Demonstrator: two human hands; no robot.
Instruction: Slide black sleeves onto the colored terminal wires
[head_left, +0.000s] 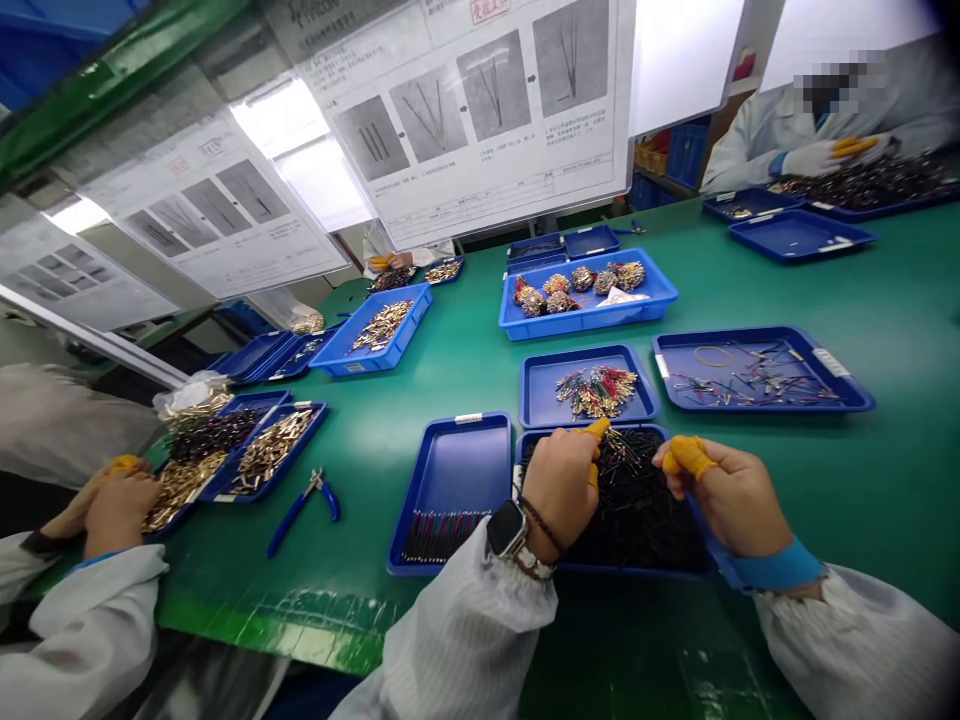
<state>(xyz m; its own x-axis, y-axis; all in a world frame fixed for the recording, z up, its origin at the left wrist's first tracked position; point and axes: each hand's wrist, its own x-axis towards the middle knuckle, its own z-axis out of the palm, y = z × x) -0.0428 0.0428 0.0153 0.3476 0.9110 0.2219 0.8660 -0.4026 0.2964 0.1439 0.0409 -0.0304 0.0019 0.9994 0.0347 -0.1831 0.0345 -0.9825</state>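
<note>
My left hand (564,482), with a watch at the wrist and yellow finger covers, is over the left part of a tray of black pieces (637,510). Its fingers are curled together around thin wires (621,450) with metal tips that fan out to the right. My right hand (724,490), with a blue wristband, hovers at the tray's right side, thumb and covered finger pinched; what they hold, if anything, is too small to make out. Behind the hands, a blue tray holds coloured wires with gold ends (598,390). Left of them, another tray (461,465) has a row of dark wired pieces.
Blue-handled pliers (304,508) lie on the green table (352,430). A tray of loose wires (765,372) sits at the right, a bin of bundles (589,318) behind. Co-workers' hands are at the far left (124,500) and back right (825,157).
</note>
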